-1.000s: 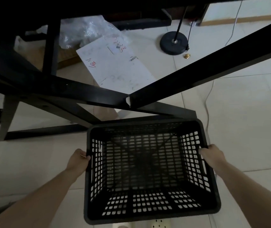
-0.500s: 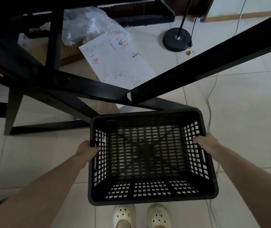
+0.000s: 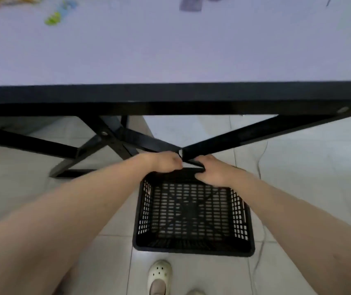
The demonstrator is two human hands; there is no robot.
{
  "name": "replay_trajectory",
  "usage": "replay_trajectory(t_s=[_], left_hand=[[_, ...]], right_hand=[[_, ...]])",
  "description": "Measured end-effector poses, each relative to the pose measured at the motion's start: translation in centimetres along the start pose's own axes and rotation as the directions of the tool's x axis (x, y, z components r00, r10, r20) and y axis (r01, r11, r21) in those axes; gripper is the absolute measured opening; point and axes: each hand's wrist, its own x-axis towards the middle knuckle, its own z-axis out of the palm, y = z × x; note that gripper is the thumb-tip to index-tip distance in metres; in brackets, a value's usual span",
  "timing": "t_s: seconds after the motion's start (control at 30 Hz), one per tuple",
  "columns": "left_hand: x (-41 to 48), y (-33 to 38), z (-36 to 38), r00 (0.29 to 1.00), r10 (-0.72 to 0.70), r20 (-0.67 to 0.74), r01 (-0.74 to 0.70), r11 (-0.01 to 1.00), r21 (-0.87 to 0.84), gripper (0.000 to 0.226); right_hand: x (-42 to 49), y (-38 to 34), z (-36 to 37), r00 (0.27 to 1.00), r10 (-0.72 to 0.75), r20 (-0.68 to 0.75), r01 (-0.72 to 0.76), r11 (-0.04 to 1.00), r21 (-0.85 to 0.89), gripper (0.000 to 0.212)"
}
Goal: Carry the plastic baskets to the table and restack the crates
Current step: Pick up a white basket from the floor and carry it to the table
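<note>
Tabletop (image 3: 170, 50) now visible; hands (image 3: 163, 162) (image 3: 213, 172) moved onto far basket (image 3: 191, 213) rim.

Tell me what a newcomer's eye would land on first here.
The black perforated plastic basket shows low in the centre, with the left hand and right hand gripping its far rim side by side. Above them, the pale tabletop with a black edge spans the top of the view; a white clog shows at the bottom.

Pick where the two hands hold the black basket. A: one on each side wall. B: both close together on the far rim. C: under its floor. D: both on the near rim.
B: the left hand and right hand grip the basket side by side at its far rim.
</note>
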Motion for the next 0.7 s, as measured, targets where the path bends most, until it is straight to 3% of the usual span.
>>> replay_trajectory(t_s=[0.07,0.2,0.33,0.47,0.63,0.7], left_hand=[[-6.4,2.9,-4.7,0.998,-0.062,0.016,0.061,0.997,0.039,0.030],[-21.2,7.8,-11.9,0.984,-0.157,-0.084,0.149,0.985,-0.087,0.052],[-37.6,11.9,-15.9,0.923,-0.172,-0.345,0.093,0.968,-0.235,0.041],[-55.5,14.8,-19.2,0.745,-0.219,-0.631,0.049,0.960,-0.275,0.029],[-77.3,17.2,-18.6,0.395,-0.276,-0.876,0.088,0.961,-0.263,0.030],[-84.4,17.1,-16.0,0.322,-0.310,-0.895,0.131,0.951,-0.282,0.030]], right_hand=[[-3.4,-6.4,-4.4,0.995,-0.103,0.017,0.104,0.990,-0.095,0.064],[-13.0,-17.3,-11.1,0.959,-0.280,0.039,0.282,0.937,-0.204,0.053],[-23.9,-26.3,-16.4,0.927,-0.376,0.003,0.359,0.884,-0.300,0.054],[-36.0,-37.0,-21.3,0.844,-0.535,-0.040,0.480,0.786,-0.390,0.061],[-50.3,-50.8,-22.6,0.614,-0.777,-0.140,0.600,0.575,-0.556,0.041],[-55.8,-55.1,-20.7,0.530,-0.842,-0.100,0.638,0.474,-0.607,0.036]])
